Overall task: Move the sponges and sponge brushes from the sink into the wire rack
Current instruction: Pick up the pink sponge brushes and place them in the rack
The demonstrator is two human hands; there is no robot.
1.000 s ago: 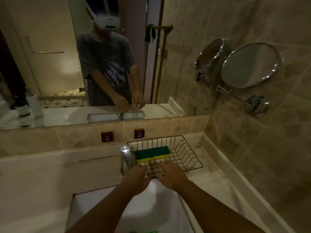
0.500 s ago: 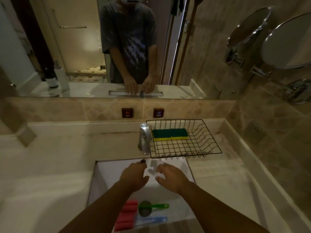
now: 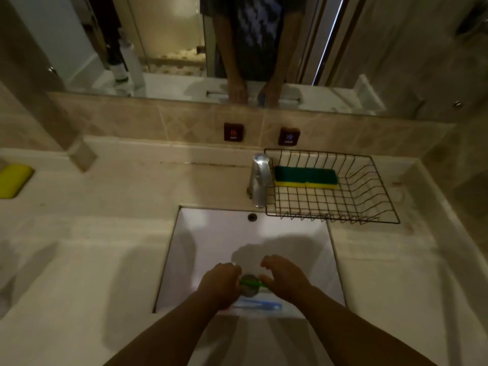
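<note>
Both my hands are down in the white sink [image 3: 211, 233]. My left hand [image 3: 219, 285] curls over the left end of a green sponge brush [image 3: 253, 283], which lies across a round grey part. My right hand [image 3: 286, 280] hovers at the brush's right end, fingers bent and apart, holding nothing. A blue-handled sponge brush [image 3: 260, 304] lies just nearer to me on the sink floor. My left hand hides the red sponge. The black wire rack [image 3: 369, 196] stands on the counter at the back right, with a green-and-yellow sponge [image 3: 306, 177] inside along its far side.
A chrome faucet [image 3: 260, 180] rises between the sink and the rack's left edge. A yellow object [image 3: 13, 180] lies on the counter at far left. Two red wall buttons [image 3: 233, 132] sit under the mirror. The beige counter [image 3: 92, 247] surrounds the sink.
My hands have drawn back from the rack and dropped into the sink onto the brushes. The view has tilted down. My left hand now covers the red sponge.
</note>
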